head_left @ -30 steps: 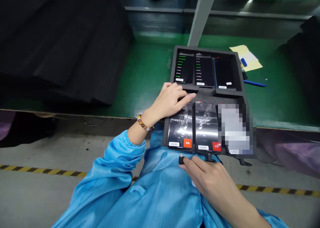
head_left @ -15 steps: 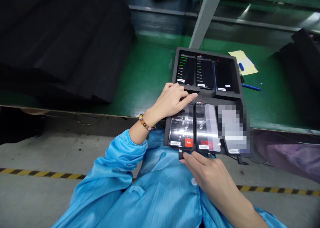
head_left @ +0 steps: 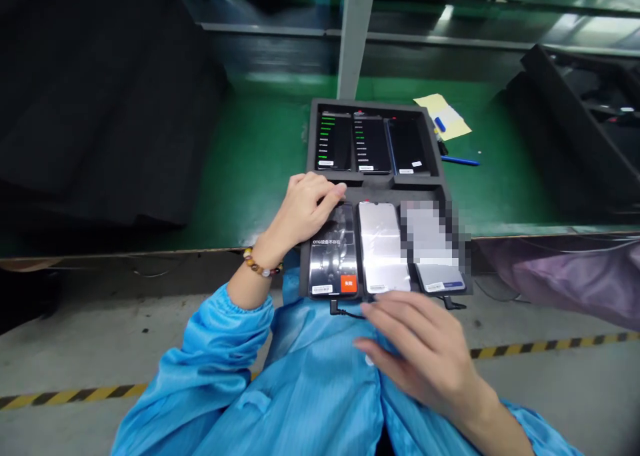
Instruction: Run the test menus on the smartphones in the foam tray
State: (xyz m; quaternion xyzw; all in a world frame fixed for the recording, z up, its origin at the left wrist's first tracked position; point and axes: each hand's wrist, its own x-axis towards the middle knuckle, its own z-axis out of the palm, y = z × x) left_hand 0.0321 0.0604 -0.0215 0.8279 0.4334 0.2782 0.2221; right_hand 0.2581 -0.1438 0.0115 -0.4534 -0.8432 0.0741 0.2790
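Observation:
A black foam tray [head_left: 311, 136] holds phones in two rows. My left hand [head_left: 310, 206] grips the tray's left side, fingers bent over it and thumb along the divider. Below it, the front left phone [head_left: 333, 263] has a dark screen with white text and a red box. A black angled plug [head_left: 334, 307] sits at that phone's bottom edge, its cable running right. The front middle phone [head_left: 384, 243] shows a pale screen. My right hand [head_left: 425, 356], fingers apart and holding nothing, is near its bottom edge. The front right phone [head_left: 440, 269] is partly pixelated.
Three dark phones, one of them the back middle phone [head_left: 373, 143], lie in the back row. Right of the tray are yellow paper [head_left: 453, 119] and a blue pen [head_left: 461, 161]. Black material [head_left: 90, 109] stands left, and black trays [head_left: 565, 129] lean right.
My right hand has left the plug under the front left phone, moved right and spread its fingers. The middle phone's screen has turned fully pale. The view has shifted; my left hand stays on the tray.

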